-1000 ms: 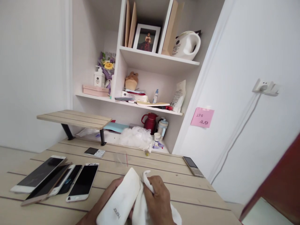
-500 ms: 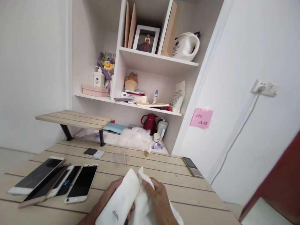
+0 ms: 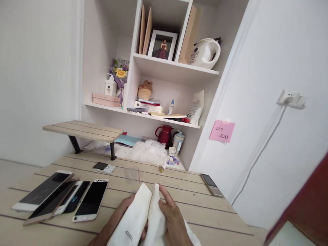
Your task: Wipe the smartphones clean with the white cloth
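My left hand (image 3: pixel 120 217) grips a white phone (image 3: pixel 133 218) marked "honor", back side up, low in the middle of the view. My right hand (image 3: pixel 171 218) presses a white cloth (image 3: pixel 156 218) against the phone's right edge, fingers bunched on the cloth with the forefinger stretched up. Both hands hover just above the wooden desk (image 3: pixel 179 201).
Several smartphones (image 3: pixel 91 200) lie side by side on the desk's left. A small keypad phone (image 3: pixel 104 167) lies behind them, a grey one (image 3: pixel 211 184) at the right. A clear bag (image 3: pixel 132 174), a monitor riser (image 3: pixel 83 130) and cluttered white shelves (image 3: pixel 174 68) stand beyond.
My right hand has slid the cloth up along the phone's edge and its forefinger has straightened. The view has shifted slightly.
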Demonstrator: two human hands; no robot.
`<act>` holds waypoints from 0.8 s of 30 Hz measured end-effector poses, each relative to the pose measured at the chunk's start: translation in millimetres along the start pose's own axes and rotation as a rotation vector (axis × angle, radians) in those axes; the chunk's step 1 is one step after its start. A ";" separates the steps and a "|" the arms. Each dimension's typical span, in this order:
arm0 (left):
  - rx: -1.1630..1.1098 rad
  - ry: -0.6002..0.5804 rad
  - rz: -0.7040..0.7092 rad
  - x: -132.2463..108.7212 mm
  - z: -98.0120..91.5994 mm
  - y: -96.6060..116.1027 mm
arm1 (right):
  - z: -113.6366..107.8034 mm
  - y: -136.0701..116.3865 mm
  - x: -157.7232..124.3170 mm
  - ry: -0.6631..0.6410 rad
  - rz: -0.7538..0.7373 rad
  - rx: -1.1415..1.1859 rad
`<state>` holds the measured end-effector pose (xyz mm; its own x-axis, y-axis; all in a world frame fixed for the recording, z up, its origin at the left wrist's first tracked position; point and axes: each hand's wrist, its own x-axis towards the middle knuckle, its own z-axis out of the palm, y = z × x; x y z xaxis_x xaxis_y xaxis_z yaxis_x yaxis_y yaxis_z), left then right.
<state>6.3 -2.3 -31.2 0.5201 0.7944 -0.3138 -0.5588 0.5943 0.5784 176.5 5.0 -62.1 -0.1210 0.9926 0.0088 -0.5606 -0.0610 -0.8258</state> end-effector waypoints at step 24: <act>-0.037 -0.028 0.062 -0.3 -2.4 7.4 | 23.4 -10.5 -36.6 0.025 -0.435 -0.959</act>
<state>0.5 2.2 -28.6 0.5011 0.8265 -0.2565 -0.6141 0.5485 0.5675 167.6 -33.1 -40.6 -0.0422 0.9116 0.4089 0.3330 0.3987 -0.8545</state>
